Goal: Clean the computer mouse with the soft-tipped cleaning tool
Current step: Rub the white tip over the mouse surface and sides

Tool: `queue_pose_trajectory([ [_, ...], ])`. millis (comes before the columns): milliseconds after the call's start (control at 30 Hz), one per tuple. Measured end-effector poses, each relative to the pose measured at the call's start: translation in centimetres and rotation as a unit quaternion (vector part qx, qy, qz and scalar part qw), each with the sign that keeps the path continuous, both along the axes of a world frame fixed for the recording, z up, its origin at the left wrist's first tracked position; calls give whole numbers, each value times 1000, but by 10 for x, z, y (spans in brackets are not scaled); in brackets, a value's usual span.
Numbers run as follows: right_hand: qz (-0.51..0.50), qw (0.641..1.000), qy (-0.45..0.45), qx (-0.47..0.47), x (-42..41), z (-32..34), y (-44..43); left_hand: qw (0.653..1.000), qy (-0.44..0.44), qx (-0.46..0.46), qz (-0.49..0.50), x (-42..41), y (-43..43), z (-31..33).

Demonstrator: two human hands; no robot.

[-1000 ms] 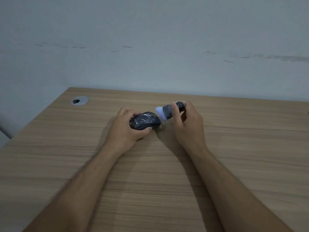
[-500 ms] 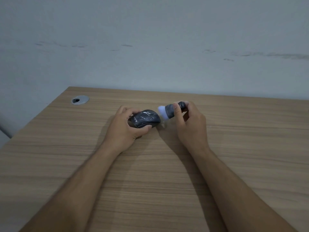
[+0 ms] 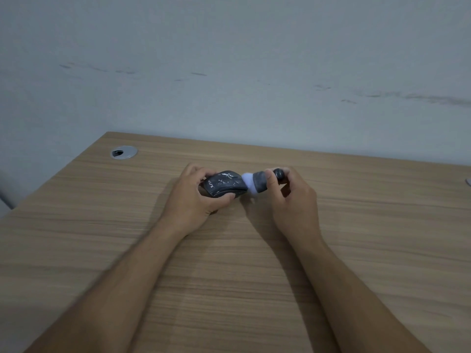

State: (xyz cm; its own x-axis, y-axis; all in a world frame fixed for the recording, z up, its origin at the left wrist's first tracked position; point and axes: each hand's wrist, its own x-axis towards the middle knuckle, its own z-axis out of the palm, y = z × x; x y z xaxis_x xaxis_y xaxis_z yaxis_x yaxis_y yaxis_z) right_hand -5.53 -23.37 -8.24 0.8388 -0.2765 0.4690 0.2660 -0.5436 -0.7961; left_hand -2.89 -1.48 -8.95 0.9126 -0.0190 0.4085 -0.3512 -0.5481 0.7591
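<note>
A dark grey computer mouse (image 3: 225, 184) with pale smudges on its top lies on its side at the middle of the wooden desk (image 3: 229, 263). My left hand (image 3: 193, 200) grips it from the left, thumb under its near edge. My right hand (image 3: 293, 200) pinches a short dark cleaning tool (image 3: 262, 181) between thumb and fingers. The tool's white soft tip (image 3: 247, 184) points left and touches the mouse's right end.
A silver cable grommet (image 3: 124, 152) sits in the desk's far left corner. A pale wall runs along the desk's far edge. The desk's left edge slants down towards me.
The tool's white tip has moved left and now presses against the mouse's right end. My left hand has kept its hold on the mouse.
</note>
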Motion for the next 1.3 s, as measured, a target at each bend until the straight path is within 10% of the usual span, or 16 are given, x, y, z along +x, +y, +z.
queue_pose_trajectory([
  [1300, 22, 997, -50, -48, -2, 2, 14, 1000, 16, 3, -10, -1, 2, -2],
])
